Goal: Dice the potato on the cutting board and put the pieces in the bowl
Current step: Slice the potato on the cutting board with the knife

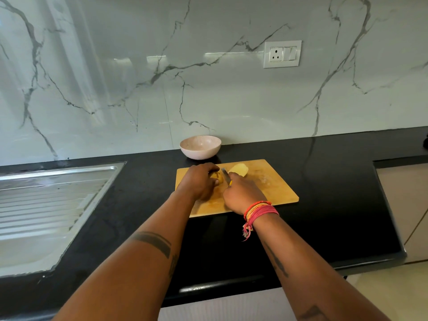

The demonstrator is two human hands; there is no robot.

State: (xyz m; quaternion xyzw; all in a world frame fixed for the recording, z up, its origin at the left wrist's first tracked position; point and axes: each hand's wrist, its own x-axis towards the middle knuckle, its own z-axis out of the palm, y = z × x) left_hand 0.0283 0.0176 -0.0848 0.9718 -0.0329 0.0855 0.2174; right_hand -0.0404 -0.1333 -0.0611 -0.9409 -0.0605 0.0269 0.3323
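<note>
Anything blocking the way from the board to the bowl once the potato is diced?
Nothing visible does. The bowl sits just beyond the cutting board on bare black counter, its inside apparently empty.

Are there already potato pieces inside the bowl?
No, the bowl behind the cutting board shows only its bare inside.

Black countertop (324,205) under a marbled wall

A wooden cutting board (273,188) lies flat on it near the middle; a pale bowl (200,147) sits just behind the board, and a steel sink (46,205) is set in at left.
</note>
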